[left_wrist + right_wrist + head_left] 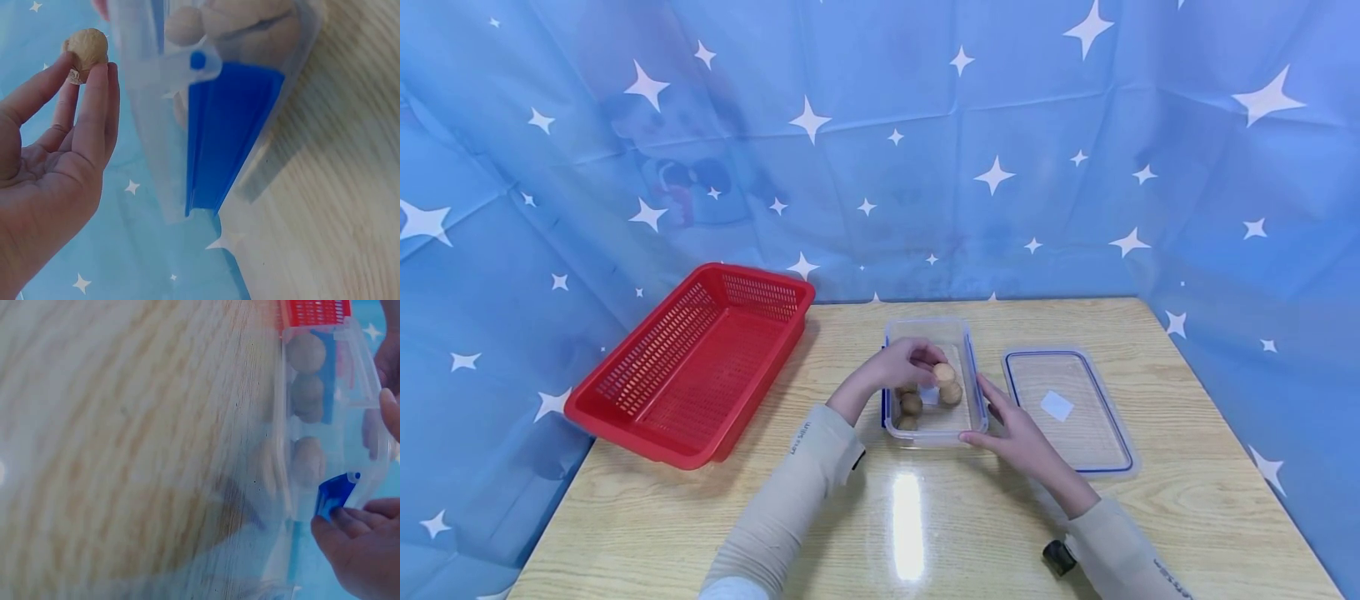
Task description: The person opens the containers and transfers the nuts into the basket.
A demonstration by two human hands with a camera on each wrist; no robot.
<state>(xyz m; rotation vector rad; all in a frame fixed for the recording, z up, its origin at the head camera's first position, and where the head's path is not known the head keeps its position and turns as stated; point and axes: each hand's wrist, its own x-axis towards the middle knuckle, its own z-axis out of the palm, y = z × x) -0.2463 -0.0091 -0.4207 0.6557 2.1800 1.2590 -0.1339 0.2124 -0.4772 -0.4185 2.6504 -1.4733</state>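
Note:
A tan walnut (pixel 86 50) is pinched between the thumb and fingertips of my left hand (pixel 904 364), above the clear plastic container (pixel 936 434). Inside the container lie several more walnuts (pixel 912 404), in a row along its left side, plus one walnut (pixel 951 393) near the middle. At the container's near right corner my right hand (pixel 1017 433) grips the wall, thumb on the near side and fingers along the right side. The right wrist view has its fingers at a blue latch (pixel 334 495). Another blue latch (pixel 228 134) hangs down on the container's left side.
A red perforated basket (pixel 718 400) stands at the table's left. The container's flat lid (pixel 1067 417), edged with a blue seal, lies to the right of it. Behind the wooden table (pixel 1000 542) hangs a blue curtain (pixel 880 167) with white stars.

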